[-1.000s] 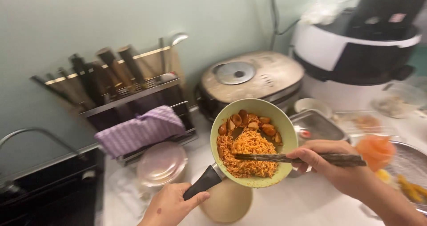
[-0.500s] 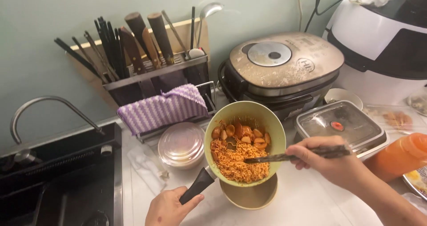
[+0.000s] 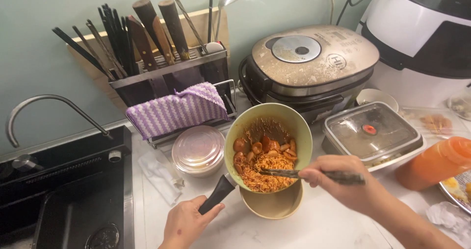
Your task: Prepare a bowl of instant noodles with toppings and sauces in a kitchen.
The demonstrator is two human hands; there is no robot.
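My left hand grips the black handle of a small green pan, tilted steeply toward me. Orange noodles and sausage slices cling to its lower inside. My right hand holds dark chopsticks whose tips rest in the noodles. A beige bowl stands on the white counter directly under the pan's lower rim.
A black sink with a curved tap lies to the left. A knife rack with a purple striped cloth stands behind. A round lidded container, a rice cooker, a rectangular lidded box and an orange bottle crowd the counter.
The view has dropped and shifted left, showing more sink and counter. The pan is tilted further over the beige bowl, and the noodles have slid lower toward its rim.
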